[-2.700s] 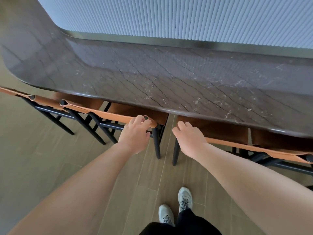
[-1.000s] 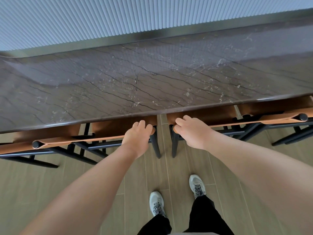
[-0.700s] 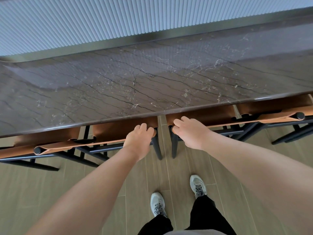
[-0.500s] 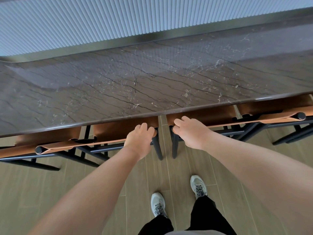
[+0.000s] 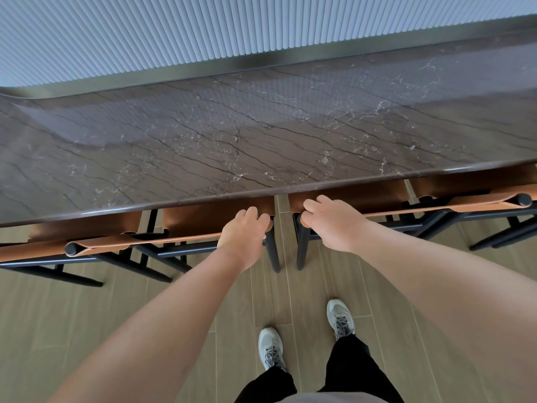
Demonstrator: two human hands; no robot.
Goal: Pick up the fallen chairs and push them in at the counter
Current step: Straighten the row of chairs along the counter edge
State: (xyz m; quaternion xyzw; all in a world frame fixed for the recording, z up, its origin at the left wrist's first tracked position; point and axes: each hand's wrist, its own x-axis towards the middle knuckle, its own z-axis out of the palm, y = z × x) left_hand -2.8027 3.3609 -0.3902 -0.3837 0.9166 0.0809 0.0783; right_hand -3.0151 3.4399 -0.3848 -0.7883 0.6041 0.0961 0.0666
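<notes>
The dark veined stone worktop [image 5: 261, 141] runs across the view, with a ribbed pale wall panel [image 5: 203, 30] behind its far edge; 4 chairs stand upright along its near edge, their tan leather seats tucked partly beneath the overhang. The left hand [image 5: 242, 235] curls its fingers over the right end of the tan backrest strap of the chair left of centre [image 5: 203, 222], clamped on that top rail just beside the worktop edge; the right hand [image 5: 334, 221] grips the left end of the backrest strap of the chair right of centre [image 5: 363, 199] in the same way, fingers wrapped over the rail. The 2 held chairs sit side by side, their black rear legs near each other and apart, with a strip of floor between them. A further chair [image 5: 58, 245] stands toward the left end of the worktop, and another [image 5: 494, 199] toward its right end; both show rolled strap ends on black posts. The person's 2 grey sneakers [image 5: 270, 344] and black trousers stand on the pale wood-plank floor [image 5: 72, 330], well back from the worktop edge.
</notes>
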